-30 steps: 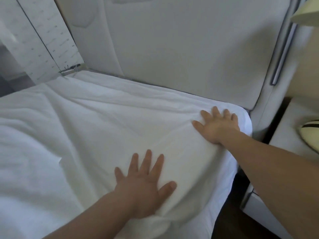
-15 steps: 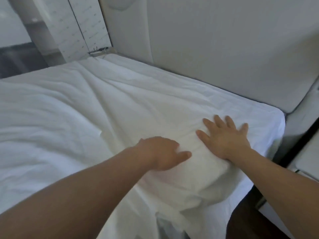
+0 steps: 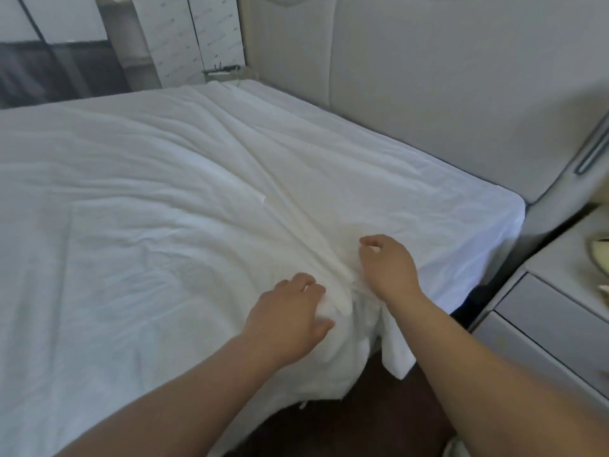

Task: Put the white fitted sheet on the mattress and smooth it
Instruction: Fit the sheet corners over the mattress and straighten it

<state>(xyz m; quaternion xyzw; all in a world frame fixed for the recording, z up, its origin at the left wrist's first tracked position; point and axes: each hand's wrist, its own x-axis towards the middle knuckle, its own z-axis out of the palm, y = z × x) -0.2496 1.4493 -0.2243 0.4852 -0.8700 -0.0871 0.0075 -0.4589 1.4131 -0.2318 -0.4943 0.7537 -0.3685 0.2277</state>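
The white fitted sheet [image 3: 158,199] covers the mattress top, creased, with a long raised fold running from the far corner down to the near edge between my hands. My left hand [image 3: 290,319] grips a bunch of the sheet at the near edge, thumb and curled fingers closed on the fabric. My right hand [image 3: 387,267] hovers just right of the fold with its fingers curled; whether it pinches fabric is unclear. A loose flap of the sheet [image 3: 397,351] hangs down over the bed's side under my right forearm.
A padded grey headboard [image 3: 428,94] stands along the right side of the bed. A grey nightstand [image 3: 553,311] sits at the right, with a dark gap between it and the mattress. White panels [image 3: 197,37] lean at the far corner. Dark floor lies below the bed edge.
Both hands were flat, pressing the sheet near the corner. They have drawn back toward the near edge and curled, the left taking hold of the fabric. The view has pulled back.
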